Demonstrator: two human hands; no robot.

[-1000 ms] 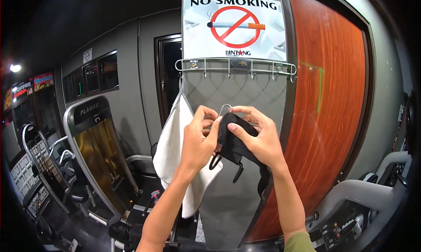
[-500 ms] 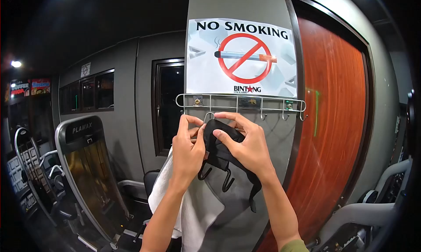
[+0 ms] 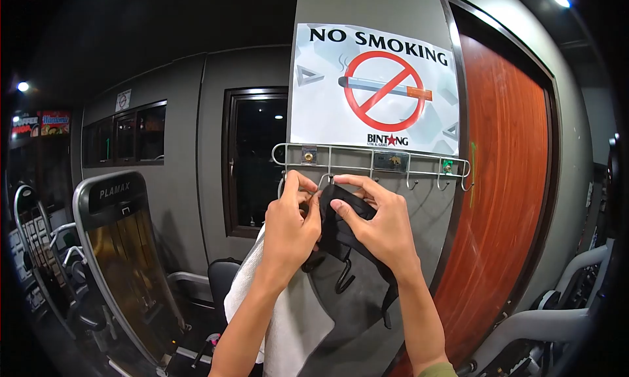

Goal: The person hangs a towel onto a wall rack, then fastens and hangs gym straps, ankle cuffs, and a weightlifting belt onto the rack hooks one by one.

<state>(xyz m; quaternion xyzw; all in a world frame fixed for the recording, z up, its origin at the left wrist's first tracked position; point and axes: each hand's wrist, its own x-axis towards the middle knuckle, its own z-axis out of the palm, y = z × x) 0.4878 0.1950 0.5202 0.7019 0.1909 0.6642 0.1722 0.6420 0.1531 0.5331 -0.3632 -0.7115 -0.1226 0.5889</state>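
Black padded weightlifting straps (image 3: 342, 227) with dark metal hooks (image 3: 343, 280) hang between my hands, just under the wire wall rack (image 3: 354, 152). My right hand (image 3: 386, 229) is closed on the upper right of the straps, thumb in front and fingers behind. At their upper left edge, my left hand (image 3: 288, 229) pinches with thumb and fingertips beside one of the rack's wire hooks (image 3: 324, 179). Whether the straps' top rests over that hook is hard to make out. A white towel (image 3: 298, 321) hangs behind and below my left hand.
Above the rack is a no-smoking sign (image 3: 379, 88). A reddish wooden door (image 3: 501, 180) stands to the right, with grey machine tubing (image 3: 537, 326) below it. A weight machine (image 3: 121, 246) and a black pad (image 3: 223, 285) are at the left.
The view has shifted so that the rack, sign and hands sit further right. The straps stay in my hands just beneath the rack, and their left hook is now mostly hidden.
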